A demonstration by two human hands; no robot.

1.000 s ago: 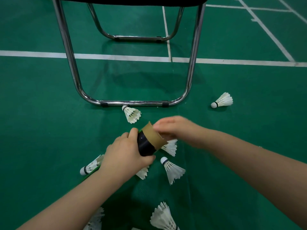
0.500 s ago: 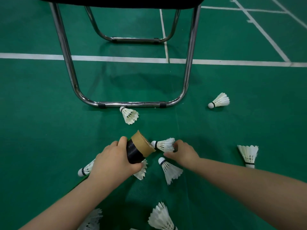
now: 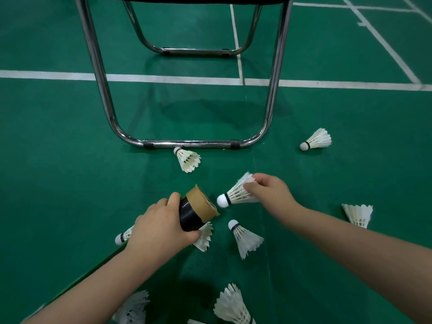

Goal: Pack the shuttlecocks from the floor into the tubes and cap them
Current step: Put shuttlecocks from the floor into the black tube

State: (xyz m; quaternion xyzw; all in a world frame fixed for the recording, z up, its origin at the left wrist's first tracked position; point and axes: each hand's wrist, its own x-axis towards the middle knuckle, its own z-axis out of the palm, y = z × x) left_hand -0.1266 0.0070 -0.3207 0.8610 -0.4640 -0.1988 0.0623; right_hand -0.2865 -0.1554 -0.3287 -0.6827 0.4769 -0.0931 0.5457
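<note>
**Left hand** [image 3: 161, 225]: gripping the tube [image 3: 198, 210] with fingers and thumb curled round its black band, just under the brown end. It is tilting that end up and to the right, probably to face the mouth toward the other hand. Contents of the tube: cannot tell.

**Right hand** [image 3: 268, 192]: pinching the held shuttlecock [image 3: 236, 195] by its feather skirt between thumb and curled fingertips. The white cork is pointing at the brown end, just beside the rim and not yet inside. Gripping the skirt is likely keeping the cork free to go in first, so the pieces stack nose-down.

**Step in hand (judged)**: lining up one piece for insertion; packing is far from finished and capping is not yet reached.

**Loose shuttlecocks** [image 3: 245, 238]: lying scattered on the green floor [image 3: 58, 160].
- Two are lying just under and beside the tube, and one is half hidden behind the left hand.
- Two are lying close to the person, between the forearms.
- One more [image 3: 188, 160] is touching the chair frame [image 3: 273, 90] at its floor bar.
- Another [image 3: 316, 139] is lying well apart to the right.
- A last one [image 3: 358, 215] is sitting beyond the right forearm.

**White court line** [image 3: 58, 74]: running across behind the chair.
</note>
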